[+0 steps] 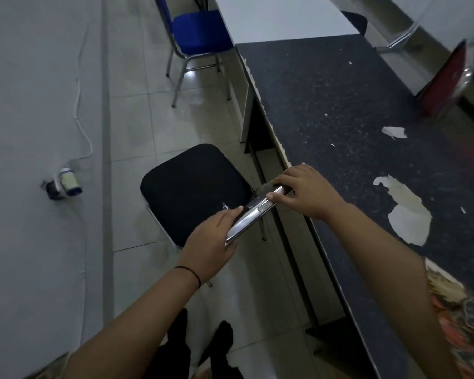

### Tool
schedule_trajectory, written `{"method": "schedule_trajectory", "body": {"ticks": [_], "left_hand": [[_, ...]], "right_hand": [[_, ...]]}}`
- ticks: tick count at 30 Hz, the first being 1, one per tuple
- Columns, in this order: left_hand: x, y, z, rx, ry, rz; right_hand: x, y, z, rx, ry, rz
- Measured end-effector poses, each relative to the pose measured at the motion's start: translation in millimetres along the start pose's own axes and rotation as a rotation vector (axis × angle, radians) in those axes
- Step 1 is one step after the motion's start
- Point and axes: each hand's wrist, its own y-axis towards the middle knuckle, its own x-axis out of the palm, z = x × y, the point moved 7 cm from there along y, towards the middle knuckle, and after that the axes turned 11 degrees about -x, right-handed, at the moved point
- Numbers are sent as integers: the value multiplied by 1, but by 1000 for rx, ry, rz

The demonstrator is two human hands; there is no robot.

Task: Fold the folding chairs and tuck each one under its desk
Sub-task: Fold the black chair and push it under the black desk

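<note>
From the head view we see the black folding chair (192, 192) just beside the dark desk (340, 127) edge, open tiled floor (137, 127) to its left. Our left hand (211, 242) and right hand (304, 191) both grip its chrome back rail (253, 212).

the near folding chair's seat (192, 187) is showing black, its top bar (255, 212) gleaming silver. the far chair (200, 31) is showing a blue seat on grey metal legs. the near table (348, 127) is looking black and speckled white, with pale patches where its surface is peeling. the farther table (282, 17) is showing white. the floor (153, 127) is showing pale tiles with dark seams.
</note>
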Motion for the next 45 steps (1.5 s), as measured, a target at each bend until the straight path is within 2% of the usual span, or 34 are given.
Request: {"method": "schedule_trajectory", "body": {"ticks": [5, 11, 22, 26, 45], "left_hand": [[1, 1, 1, 73, 66, 12], [3, -3, -2, 97, 128, -23], [-17, -16, -24, 137, 203, -19], [-24, -23, -30, 166, 208, -38], [-92, -18, -103, 335, 173, -84]], "right_hand": [[-1, -1, 2, -18, 11, 82], [-1, -2, 4, 31, 56, 103], [9, -8, -21, 4, -37, 145], [11, -17, -32, 31, -68, 214], [42, -26, -127, 388, -26, 487]]}}
